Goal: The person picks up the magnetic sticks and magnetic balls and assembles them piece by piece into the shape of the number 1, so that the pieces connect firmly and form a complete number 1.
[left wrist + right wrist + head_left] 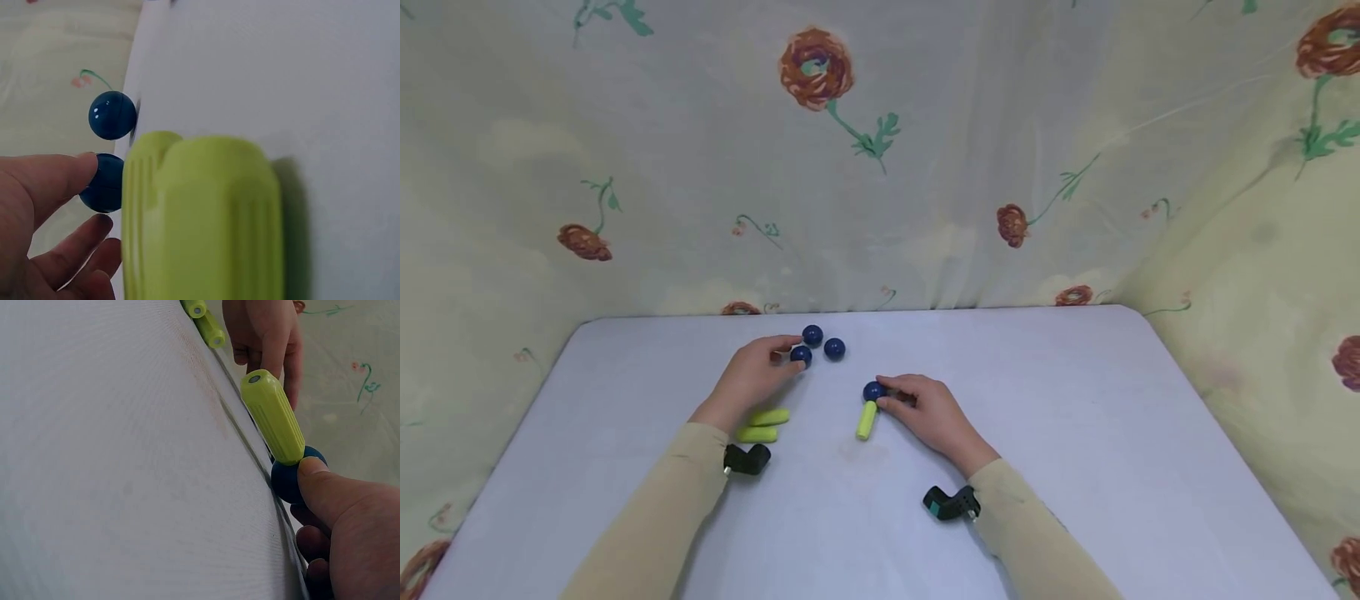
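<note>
My left hand (758, 375) is at the back left of the table, thumb and fingers around a glossy blue ball (801, 357). In the left wrist view the thumb overlaps that ball (105, 184). Two more blue balls (812, 335) (834, 349) lie just beyond it. Near the middle, my right hand (928, 410) pinches another blue ball (873, 391) between thumb and fingers. A ridged yellow-green rod (867, 421) meets this ball end to end. The right wrist view shows a small grey disc in the rod's (275, 419) free end.
Two more yellow-green rods (769, 417) (757, 434) lie side by side below the left wrist, partly hidden by it. The white-covered table (1075, 400) ends at a flower-patterned cloth (925, 208) behind. Each wrist carries a black camera (747, 459).
</note>
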Tool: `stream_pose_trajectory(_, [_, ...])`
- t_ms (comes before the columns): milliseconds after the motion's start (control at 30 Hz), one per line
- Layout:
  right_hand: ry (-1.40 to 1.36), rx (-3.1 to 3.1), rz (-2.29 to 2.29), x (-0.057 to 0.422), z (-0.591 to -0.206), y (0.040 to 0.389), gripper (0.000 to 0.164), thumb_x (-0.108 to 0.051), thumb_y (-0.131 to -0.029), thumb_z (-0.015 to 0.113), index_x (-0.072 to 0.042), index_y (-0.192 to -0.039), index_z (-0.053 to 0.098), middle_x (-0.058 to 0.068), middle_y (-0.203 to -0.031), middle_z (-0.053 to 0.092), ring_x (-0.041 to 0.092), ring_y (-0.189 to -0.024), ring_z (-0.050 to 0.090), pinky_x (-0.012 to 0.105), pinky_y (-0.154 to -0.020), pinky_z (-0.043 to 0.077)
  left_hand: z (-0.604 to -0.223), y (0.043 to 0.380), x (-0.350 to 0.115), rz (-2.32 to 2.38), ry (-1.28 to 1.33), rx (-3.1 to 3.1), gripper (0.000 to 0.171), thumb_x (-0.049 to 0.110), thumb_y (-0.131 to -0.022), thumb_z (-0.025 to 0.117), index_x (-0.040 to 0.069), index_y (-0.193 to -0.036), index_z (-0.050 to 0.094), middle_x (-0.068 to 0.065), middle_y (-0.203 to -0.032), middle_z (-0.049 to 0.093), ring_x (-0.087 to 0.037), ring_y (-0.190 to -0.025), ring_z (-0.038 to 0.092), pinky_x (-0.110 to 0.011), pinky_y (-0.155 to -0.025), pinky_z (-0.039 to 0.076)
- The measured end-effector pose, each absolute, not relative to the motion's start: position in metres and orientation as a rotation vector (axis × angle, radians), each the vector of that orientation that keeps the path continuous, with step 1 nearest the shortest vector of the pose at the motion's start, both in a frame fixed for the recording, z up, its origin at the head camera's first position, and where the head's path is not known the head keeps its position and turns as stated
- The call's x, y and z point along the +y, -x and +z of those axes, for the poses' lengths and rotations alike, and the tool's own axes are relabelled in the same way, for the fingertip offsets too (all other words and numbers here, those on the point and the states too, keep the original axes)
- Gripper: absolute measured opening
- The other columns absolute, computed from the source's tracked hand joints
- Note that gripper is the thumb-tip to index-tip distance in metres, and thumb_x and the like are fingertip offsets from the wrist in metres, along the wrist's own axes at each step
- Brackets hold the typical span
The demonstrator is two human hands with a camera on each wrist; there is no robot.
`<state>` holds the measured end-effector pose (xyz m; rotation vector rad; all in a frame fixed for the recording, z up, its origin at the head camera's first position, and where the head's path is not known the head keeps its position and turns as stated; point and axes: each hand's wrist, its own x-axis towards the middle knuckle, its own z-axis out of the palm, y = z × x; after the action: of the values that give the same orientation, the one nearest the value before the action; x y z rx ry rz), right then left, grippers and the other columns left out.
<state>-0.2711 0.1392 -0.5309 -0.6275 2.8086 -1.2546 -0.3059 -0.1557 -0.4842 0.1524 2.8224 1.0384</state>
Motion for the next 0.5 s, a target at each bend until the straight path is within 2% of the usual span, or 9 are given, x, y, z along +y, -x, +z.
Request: stream_pose_trajectory(500, [0.616,2.814,-1.243,0.1386,-0.5327,0.2715,0.038,-0.036,-0.094,0.069,-0.024,-0.130,0.067,-0.015,-0.110,0.066,0.008,-0.084,0.056,0.030,-0.075,0.049,-0.4877,0.3104,-0.1560,1.039,-0.153,2.863,0.033,0.025,-0.092,0.072,0.012,-0.121,0.061,-0.007,-0.119,0.065,-0.027,-0.108,0.059,-0.045,-0.096,0.045])
